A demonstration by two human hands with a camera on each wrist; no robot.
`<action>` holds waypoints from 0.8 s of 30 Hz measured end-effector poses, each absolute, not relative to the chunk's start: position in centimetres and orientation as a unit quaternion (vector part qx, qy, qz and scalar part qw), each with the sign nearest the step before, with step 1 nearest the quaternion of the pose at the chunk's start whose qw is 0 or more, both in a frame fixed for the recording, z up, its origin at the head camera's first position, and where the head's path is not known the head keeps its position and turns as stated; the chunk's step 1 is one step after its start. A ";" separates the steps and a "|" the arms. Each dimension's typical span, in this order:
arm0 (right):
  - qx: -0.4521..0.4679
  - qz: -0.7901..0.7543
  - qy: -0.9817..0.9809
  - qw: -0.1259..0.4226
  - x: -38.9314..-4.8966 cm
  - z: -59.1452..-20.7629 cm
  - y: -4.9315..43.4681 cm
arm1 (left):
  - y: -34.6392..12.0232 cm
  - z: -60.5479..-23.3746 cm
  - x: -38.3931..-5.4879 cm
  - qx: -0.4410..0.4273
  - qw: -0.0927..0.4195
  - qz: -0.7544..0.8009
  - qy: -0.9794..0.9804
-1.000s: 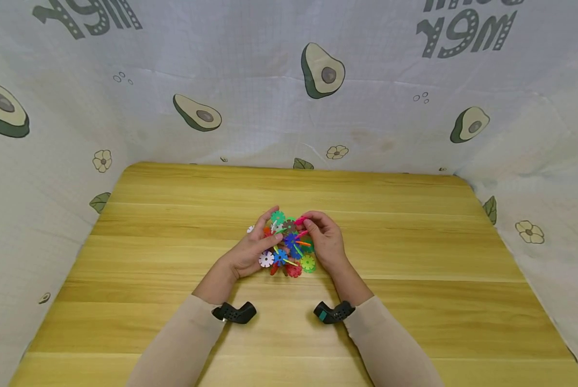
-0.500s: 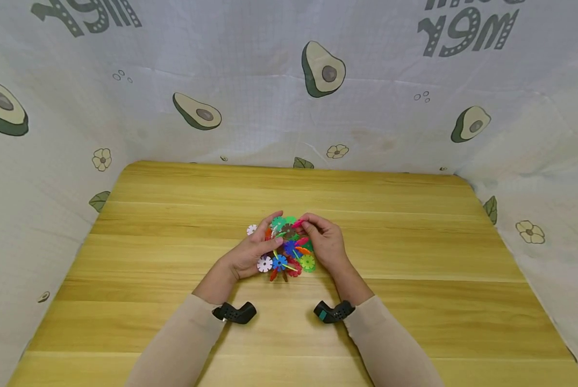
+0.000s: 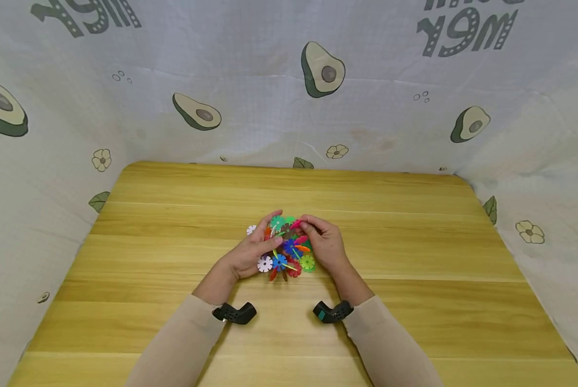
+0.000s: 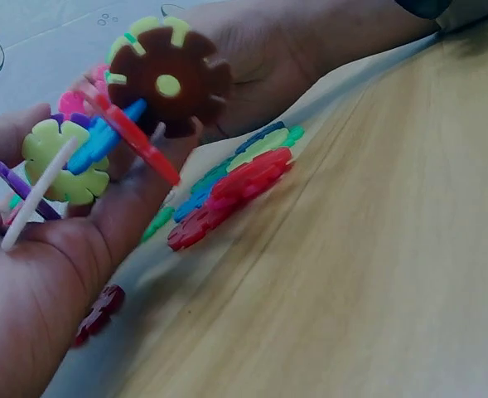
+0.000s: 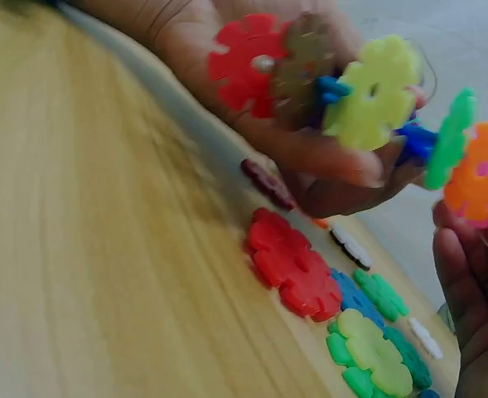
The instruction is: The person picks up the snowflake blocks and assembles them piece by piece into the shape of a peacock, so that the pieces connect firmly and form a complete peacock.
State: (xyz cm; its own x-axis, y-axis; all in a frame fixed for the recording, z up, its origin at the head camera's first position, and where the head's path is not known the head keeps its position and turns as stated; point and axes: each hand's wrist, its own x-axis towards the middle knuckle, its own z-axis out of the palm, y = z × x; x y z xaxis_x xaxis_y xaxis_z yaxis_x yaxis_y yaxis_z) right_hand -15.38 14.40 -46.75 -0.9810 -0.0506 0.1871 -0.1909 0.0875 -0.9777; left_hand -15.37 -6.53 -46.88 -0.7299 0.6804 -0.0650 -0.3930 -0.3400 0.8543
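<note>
A cluster of slotted, flower-shaped plastic discs (image 3: pixel 291 247) joined edge to edge sits in my left hand (image 3: pixel 250 252), which grips it from the left side. In the left wrist view a brown disc (image 4: pixel 169 83) and a red disc stick out of it. My right hand (image 3: pixel 326 243) pinches a pink disc (image 3: pixel 296 223) at the cluster's upper right. Whether this pink disc is slotted into the cluster cannot be told. In the right wrist view a yellow disc (image 5: pixel 374 93) and an orange disc (image 5: pixel 480 172) show on the cluster. My left fingers are partly hidden behind it.
Loose discs lie on the wooden table (image 3: pixel 405 236) under and around the hands, among them a red one (image 5: pixel 293 264), a yellow-green one (image 3: pixel 308 262) and a white one (image 3: pixel 251 230). A printed cloth (image 3: pixel 259 97) hangs behind the table.
The cluster has tipped and come slightly lower toward me over the first half second. The pinched pink disc has shifted a little left and down. Since then the hands have hardly moved.
</note>
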 end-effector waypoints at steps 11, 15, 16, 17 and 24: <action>0.094 0.655 -0.744 0.090 -15.2 -47.0 13.6 | -6.2 -46.7 -15.5 0.133 0.301 0.825 0.458; 0.128 0.620 -0.768 0.098 -15.0 -47.1 13.3 | -6.2 -46.7 -15.5 0.137 0.294 0.828 0.456; 0.130 0.618 -0.769 0.098 -15.0 -47.1 13.3 | -6.2 -46.7 -15.5 0.138 0.294 0.830 0.454; 0.128 0.621 -0.767 0.097 -15.0 -47.1 13.3 | -6.2 -46.7 -15.5 0.138 0.294 0.830 0.453; 0.037 0.575 -0.803 0.153 -15.5 -47.1 14.3 | -6.5 -46.7 -15.8 0.102 0.263 0.836 0.470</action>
State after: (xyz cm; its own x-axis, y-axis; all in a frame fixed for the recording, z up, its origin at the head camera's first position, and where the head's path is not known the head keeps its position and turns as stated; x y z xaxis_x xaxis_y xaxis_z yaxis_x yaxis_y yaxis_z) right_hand -15.53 14.30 -47.12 -0.9502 0.1169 0.2889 -0.2358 0.3367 -0.9116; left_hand -15.76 -6.49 -46.66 -0.8412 0.5353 -0.0765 -0.3435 -0.4196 0.8402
